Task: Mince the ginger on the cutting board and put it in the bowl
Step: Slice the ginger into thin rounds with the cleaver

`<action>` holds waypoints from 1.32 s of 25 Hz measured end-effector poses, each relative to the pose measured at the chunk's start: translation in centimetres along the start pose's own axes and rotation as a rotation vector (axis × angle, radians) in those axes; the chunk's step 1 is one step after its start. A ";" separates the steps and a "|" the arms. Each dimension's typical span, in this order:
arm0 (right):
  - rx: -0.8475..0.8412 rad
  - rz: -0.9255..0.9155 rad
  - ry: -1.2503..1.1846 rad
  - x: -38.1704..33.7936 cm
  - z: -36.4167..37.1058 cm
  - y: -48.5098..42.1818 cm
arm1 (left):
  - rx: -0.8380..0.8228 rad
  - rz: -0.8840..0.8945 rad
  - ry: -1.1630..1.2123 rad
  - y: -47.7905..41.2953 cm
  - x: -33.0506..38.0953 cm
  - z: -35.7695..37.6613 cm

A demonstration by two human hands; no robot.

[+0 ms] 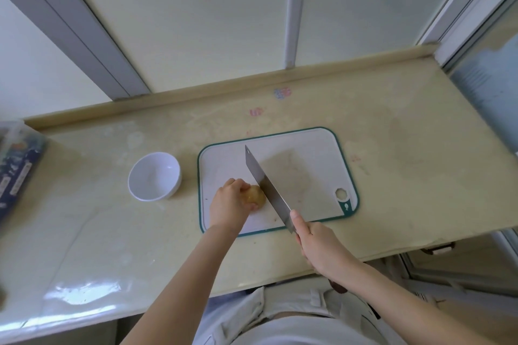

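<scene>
Yellow-tan ginger (255,195), rounded whole lump, on cutting board (308,154) near its left front. Left hand (228,204) curled over ginger, gripping it. Knife (266,186) blade against ginger's right side; right hand (319,246) wrapped round handle. White bowl (153,176) left of board on bench (406,148).

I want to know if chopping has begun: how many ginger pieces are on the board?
1. The ginger sits at the near left of the cutting board, gripped by the left hand, the knife at its right side. The hand covers part, so slivers may be hidden.
</scene>
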State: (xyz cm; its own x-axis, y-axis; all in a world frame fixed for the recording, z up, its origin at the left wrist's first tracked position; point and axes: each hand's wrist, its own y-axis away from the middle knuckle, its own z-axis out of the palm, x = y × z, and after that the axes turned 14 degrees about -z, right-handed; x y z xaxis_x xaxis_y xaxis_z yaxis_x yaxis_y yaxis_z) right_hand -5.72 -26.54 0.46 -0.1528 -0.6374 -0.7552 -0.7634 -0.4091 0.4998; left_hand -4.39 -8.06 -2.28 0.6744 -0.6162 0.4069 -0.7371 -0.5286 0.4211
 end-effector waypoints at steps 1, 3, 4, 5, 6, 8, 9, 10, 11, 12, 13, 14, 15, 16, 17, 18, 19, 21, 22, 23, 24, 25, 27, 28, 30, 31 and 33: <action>0.002 -0.002 -0.001 -0.2 -0.1 0.0 | -0.006 0.004 0.000 0.0 0.1 -0.1; 0.005 0.000 -0.006 -0.7 -0.2 -0.1 | -0.018 0.016 -0.005 -0.1 0.2 -0.4; 0.005 0.004 -0.005 -1.0 -0.1 -0.1 | -0.025 0.018 -0.010 -0.2 0.2 -0.5; 0.008 0.008 -0.003 -1.2 0.0 -0.1 | -0.033 0.022 -0.016 -0.3 0.2 -0.6; 0.012 0.009 0.001 -1.3 0.1 0.0 | -0.040 0.025 -0.019 -0.4 0.1 -0.6; 0.018 0.015 0.003 -1.4 0.2 0.0 | -0.057 0.025 -0.011 -0.6 0.0 -0.6; 0.018 0.022 0.002 -1.6 0.1 0.1 | -0.064 0.023 -0.002 -0.6 0.0 -0.6; 0.017 0.028 0.006 -1.7 0.2 0.2 | -0.068 0.023 0.002 -0.5 -0.1 -0.6; 0.015 0.030 0.017 -1.9 0.1 0.3 | -0.065 0.027 0.000 -0.5 -0.1 -0.6; 0.012 0.029 0.034 -2.0 0.1 0.3 | -0.059 0.033 -0.005 -0.4 -0.1 -0.5; 0.006 0.026 0.054 -2.3 -0.1 0.4 | -0.053 0.037 -0.005 -0.4 -0.1 -0.4; -0.003 0.020 0.072 -2.5 -0.2 0.4 | -0.048 0.037 0.000 -0.3 -0.1 -0.4; -0.013 0.015 0.085 -2.8 -0.4 0.3 | -0.043 0.033 0.007 -0.3 -0.1 -0.3; -0.021 0.016 0.091 -3.0 -0.4 0.2 | -0.037 0.029 0.012 -0.3 -0.1 -0.3; -0.026 0.023 0.094 -3.1 -0.4 0.1 | -0.032 0.029 0.010 -0.2 -0.2 -0.2; -0.030 0.032 0.092 -3.3 -0.4 0.0 | -0.027 0.030 0.005 -0.2 -0.2 -0.1; -0.032 0.039 0.087 -3.3 -0.3 0.0 | -0.023 0.033 0.000 -0.1 -0.3 -0.1; -0.040 0.042 0.082 -3.4 -0.1 -0.2 | -0.018 0.035 -0.001 -0.1 -0.2 0.0; -0.043 0.045 0.081 -3.4 -0.1 -0.2 | -0.018 0.034 0.002 -0.1 -0.2 0.0; -0.043 0.052 0.076 -3.4 0.0 -0.2 | -0.020 0.034 0.006 -0.1 -0.3 -0.1; -0.044 0.061 0.062 -3.4 0.0 -0.3 | -0.021 0.037 0.007 -0.1 -0.3 -0.1; -0.043 0.074 0.039 -3.4 0.1 -0.5 | -0.023 0.043 0.002 -0.1 -0.3 -0.1; -0.043 0.097 0.005 -3.7 0.4 -1.2 | -0.020 0.051 -0.009 0.1 -0.3 0.0; -0.041 0.100 0.006 -3.8 0.5 -1.7 | -0.017 0.052 -0.010 0.2 -0.4 0.0; -0.041 0.101 0.018 -4.1 0.6 -2.7 | -0.012 0.053 -0.010 0.3 -0.3 0.0; -0.044 0.108 0.011 -4.2 0.5 -3.2 | -0.013 0.052 -0.010 0.3 -0.3 -0.1; -0.058 0.127 -0.026 -4.3 0.4 -3.9 | -0.020 0.045 -0.009 0.3 -0.3 -0.1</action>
State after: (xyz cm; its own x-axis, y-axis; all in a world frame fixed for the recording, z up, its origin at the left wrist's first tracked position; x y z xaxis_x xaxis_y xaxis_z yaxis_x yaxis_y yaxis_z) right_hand -2.32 -21.97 1.58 -0.2622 -0.6697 -0.6948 -0.6996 -0.3640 0.6149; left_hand -4.77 -7.94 -2.16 0.6398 -0.6446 0.4185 -0.7658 -0.4884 0.4184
